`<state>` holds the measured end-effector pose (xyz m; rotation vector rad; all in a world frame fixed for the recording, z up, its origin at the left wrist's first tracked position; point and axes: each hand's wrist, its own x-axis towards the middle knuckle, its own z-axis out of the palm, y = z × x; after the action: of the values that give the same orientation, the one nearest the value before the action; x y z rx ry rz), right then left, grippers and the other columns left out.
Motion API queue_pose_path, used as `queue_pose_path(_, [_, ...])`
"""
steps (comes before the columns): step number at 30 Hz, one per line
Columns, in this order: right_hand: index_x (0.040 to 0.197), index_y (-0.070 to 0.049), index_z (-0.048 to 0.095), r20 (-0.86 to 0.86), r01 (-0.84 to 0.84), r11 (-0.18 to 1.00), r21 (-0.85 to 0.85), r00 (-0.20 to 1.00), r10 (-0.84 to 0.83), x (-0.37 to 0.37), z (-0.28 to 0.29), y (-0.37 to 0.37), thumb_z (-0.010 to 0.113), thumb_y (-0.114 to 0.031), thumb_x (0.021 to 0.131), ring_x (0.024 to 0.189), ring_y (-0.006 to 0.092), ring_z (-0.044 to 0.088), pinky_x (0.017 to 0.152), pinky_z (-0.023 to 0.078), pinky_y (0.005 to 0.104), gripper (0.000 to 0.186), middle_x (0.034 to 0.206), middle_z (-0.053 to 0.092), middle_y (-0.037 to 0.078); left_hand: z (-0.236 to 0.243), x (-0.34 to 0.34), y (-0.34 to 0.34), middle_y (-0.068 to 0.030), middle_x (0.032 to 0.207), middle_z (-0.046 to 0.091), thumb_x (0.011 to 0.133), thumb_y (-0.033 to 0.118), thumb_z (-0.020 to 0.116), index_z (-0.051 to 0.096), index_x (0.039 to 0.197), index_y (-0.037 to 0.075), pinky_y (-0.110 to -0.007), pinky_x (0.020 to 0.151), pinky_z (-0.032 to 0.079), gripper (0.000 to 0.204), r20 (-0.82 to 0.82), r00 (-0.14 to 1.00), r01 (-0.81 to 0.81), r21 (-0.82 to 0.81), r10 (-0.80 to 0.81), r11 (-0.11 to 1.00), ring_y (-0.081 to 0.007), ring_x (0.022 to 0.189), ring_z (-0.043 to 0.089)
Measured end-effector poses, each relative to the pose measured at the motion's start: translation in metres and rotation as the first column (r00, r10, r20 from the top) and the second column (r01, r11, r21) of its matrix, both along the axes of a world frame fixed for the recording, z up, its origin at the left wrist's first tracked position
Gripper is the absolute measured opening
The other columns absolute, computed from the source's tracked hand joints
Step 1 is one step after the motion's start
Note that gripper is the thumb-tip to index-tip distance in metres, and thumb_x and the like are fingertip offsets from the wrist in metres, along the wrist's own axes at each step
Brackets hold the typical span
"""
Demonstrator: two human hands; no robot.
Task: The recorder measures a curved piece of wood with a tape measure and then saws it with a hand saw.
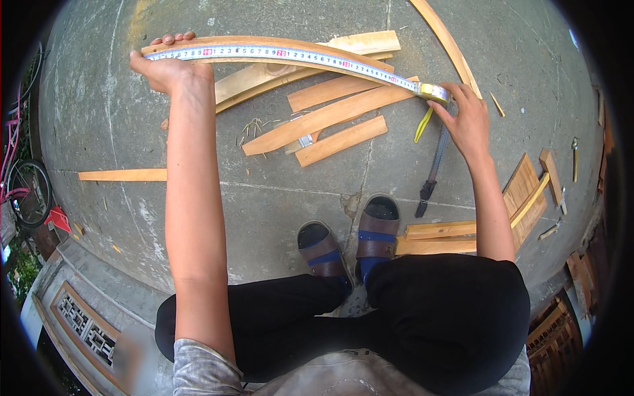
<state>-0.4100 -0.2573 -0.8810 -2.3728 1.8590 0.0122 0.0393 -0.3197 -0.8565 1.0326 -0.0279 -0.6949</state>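
Observation:
My left hand (pixel 170 69) is closed around the left end of a curved wooden strip (pixel 251 41), with the end of a tape there too. The white tape blade (pixel 310 57) runs out along the strip and past its right end. My right hand (pixel 466 119) grips the yellow tape measure case (pixel 432 92) between thumb and fingers. Below the strip lie several wooden pieces, among them a long tapered slat (pixel 330 117) and a short board (pixel 342 140). A paintbrush (pixel 306 140) is partly hidden under the slat.
Below my right hand are a yellow-green loop (pixel 423 125) and a dark narrow strip (pixel 432 171) with a black end. Boards (pixel 441 245) lie by my sandalled feet (pixel 380 228). Another slat (pixel 122 175) rests at left on the concrete floor. A bicycle (pixel 28 191) stands at far left.

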Motion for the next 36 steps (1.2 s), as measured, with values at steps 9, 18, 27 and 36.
queue_pose_path(9, [0.125, -0.018, 0.069, -0.048, 0.028, 0.999, -0.037, 0.998, -0.03, -0.01, -0.006, -0.016, 0.077, -0.041, 0.09, 0.108, 0.026, 0.068, 0.095, 0.047, 0.0457, 0.043, 0.115, 0.071, 0.008, -0.006, -0.01, 0.0, -0.0046, 0.073, 0.047, 0.106, 0.046, 0.033, 0.042, 0.091, 0.009, -0.039, 0.065, 0.052, 0.04, -0.03, 0.997, -0.069, -0.003, 0.069, 0.998, -0.0188, 0.065, 0.051])
queue_pose_path(18, [0.126, -0.019, 0.068, -0.114, 0.042, 0.999, 0.016, 0.993, -0.04, -0.022, -0.005, -0.018, 0.077, -0.04, 0.09, 0.112, 0.0272, 0.067, 0.096, 0.047, 0.0481, 0.043, 0.116, 0.071, 0.007, 0.012, -0.03, 0.0, -0.0039, 0.073, 0.046, 0.106, 0.047, 0.029, 0.042, 0.091, 0.01, -0.039, 0.066, 0.054, 0.042, 0.063, 0.998, -0.016, -0.017, 0.017, 1.0, -0.0179, 0.065, 0.052])
queue_pose_path(27, [0.13, -0.017, 0.066, -0.136, 0.071, 0.997, 0.037, 0.989, -0.065, -0.022, -0.006, -0.018, 0.077, -0.034, 0.089, 0.113, 0.0281, 0.067, 0.097, 0.047, 0.0505, 0.045, 0.117, 0.07, 0.007, 0.011, -0.037, 0.004, -0.0039, 0.071, 0.047, 0.106, 0.048, 0.031, 0.043, 0.09, 0.01, -0.038, 0.063, 0.055, 0.042, 0.066, 0.998, -0.025, -0.01, 0.025, 1.0, -0.018, 0.063, 0.052])
queue_pose_path(36, [0.135, -0.019, 0.06, -0.108, 0.092, 0.996, 0.022, 0.99, -0.089, -0.02, -0.009, -0.016, 0.078, -0.034, 0.089, 0.114, 0.0282, 0.068, 0.097, 0.047, 0.0494, 0.051, 0.122, 0.069, 0.009, 0.01, -0.035, 0.002, -0.0044, 0.072, 0.047, 0.106, 0.049, 0.031, 0.042, 0.09, 0.01, -0.037, 0.064, 0.054, 0.044, 0.056, 0.998, -0.032, -0.001, 0.032, 0.999, -0.0196, 0.064, 0.053])
